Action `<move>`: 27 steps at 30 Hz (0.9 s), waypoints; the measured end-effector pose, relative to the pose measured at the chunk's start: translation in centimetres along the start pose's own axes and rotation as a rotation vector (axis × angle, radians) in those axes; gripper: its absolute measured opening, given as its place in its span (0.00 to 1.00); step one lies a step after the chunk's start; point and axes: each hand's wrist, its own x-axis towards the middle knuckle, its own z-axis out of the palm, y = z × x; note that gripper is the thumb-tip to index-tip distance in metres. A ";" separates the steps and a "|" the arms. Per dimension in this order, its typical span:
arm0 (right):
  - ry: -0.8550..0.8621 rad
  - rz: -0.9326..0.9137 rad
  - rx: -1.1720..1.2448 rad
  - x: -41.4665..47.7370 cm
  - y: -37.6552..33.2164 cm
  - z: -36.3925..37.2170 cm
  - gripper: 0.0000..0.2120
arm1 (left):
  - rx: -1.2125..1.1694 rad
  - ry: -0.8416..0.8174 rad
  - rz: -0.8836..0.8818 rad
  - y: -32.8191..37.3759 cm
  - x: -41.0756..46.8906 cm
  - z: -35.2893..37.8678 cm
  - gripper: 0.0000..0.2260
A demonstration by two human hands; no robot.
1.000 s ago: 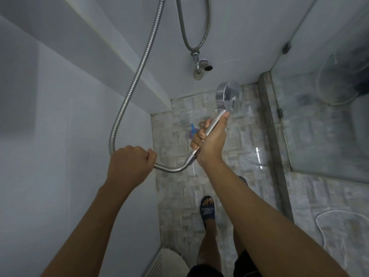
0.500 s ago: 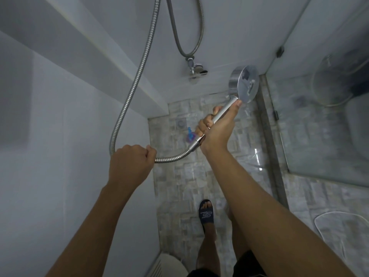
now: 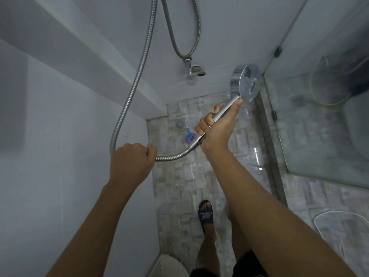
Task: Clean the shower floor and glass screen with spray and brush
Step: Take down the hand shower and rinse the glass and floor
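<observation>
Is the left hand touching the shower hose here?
Touching. The head view shows the left hand curled round the hose, which enters the fist on one side and leaves by the thumb.

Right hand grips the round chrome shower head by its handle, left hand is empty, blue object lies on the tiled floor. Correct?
Not quite. The head view shows the left hand is not empty: it grips the ribbed metal hose. The right hand does grip the round chrome shower head by its handle, and the blue object lies on the tiled floor.
</observation>
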 end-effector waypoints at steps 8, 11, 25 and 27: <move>-0.005 0.004 -0.017 0.5 0.6 0.0 0.31 | -0.020 0.018 0.008 -0.4 0.0 0.7 0.23; -0.025 0.036 -0.041 0.9 0.9 -0.3 0.31 | -0.035 0.019 -0.001 -0.7 0.0 0.9 0.24; 0.005 0.367 -0.451 0.8 6.5 -4.9 0.30 | 0.019 -0.094 0.183 -0.8 -4.0 5.3 0.19; 0.027 0.397 -0.466 0.3 7.5 -6.1 0.29 | 0.026 -0.090 0.251 -0.7 -4.8 5.9 0.18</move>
